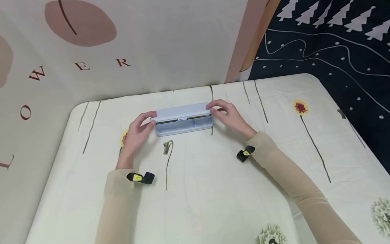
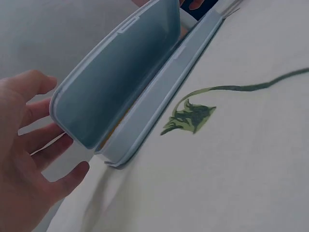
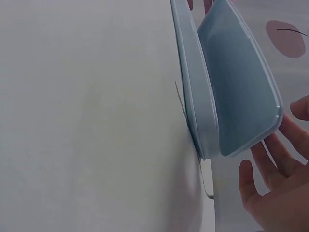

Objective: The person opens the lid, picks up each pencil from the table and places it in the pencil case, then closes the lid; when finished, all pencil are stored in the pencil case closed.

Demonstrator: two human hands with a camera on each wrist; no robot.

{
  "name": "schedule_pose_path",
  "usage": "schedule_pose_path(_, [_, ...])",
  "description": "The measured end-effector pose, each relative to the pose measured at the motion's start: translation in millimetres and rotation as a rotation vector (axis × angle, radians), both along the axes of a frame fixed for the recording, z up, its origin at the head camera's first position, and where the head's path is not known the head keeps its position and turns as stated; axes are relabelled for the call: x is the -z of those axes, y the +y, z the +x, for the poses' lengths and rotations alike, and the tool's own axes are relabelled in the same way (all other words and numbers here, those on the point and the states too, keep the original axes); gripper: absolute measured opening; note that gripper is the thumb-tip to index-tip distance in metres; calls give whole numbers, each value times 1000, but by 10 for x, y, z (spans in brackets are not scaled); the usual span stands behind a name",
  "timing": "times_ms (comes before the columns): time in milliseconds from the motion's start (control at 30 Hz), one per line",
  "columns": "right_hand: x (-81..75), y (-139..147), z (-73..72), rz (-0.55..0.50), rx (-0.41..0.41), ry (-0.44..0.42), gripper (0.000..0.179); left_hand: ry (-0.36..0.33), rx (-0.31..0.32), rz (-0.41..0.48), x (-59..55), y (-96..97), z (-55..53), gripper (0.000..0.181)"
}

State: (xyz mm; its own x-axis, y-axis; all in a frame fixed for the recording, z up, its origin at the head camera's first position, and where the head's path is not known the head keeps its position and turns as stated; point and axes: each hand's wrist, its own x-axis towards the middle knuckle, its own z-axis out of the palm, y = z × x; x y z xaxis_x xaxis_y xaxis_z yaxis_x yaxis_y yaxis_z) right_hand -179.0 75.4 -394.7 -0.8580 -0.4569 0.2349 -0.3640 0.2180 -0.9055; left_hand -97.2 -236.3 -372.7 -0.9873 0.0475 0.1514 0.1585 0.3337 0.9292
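A pale blue pencil case (image 1: 184,125) lies on the cloth-covered surface, its hinged lid (image 1: 182,110) raised partway. A low divider splits the tray inside, and the lid hides its rear part. At the lid's left end, my left hand (image 1: 137,134) touches the outer face with its fingertips; in the left wrist view its thumb (image 2: 72,179) stands apart from the rim. My right hand (image 1: 230,117) touches the lid's right end likewise, with its thumb (image 3: 247,181) clear of the case in the right wrist view.
The pale cloth (image 1: 207,176) carries printed flowers and stems. Behind the case rises a light wall covering (image 1: 170,44) with printed letters. A dark fabric with white trees (image 1: 320,51) hangs at the back right.
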Motion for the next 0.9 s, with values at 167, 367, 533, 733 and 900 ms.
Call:
schedule_pose_path(167, [123, 1, -51, 25, -21, -11, 17, -6, -9, 5, 51, 16, 5, 23])
schedule_pose_path(367, [127, -24, -50, 85, -30, 5, 15, -2, -16, 10, 96, 29, 10, 21])
schedule_pose_path(533, [127, -43, -46, 125, -31, -5, 14, -17, -19, -32, 106, 52, 12, 22])
schedule_pose_path(733, [137, -70, -52, 175, -46, -18, 14, -64, -26, -89, 88, 87, 16, 24])
schedule_pose_path(900, [142, -97, -61, 211, -52, 4, 15, -107, -23, -96, 93, 102, 8, 24])
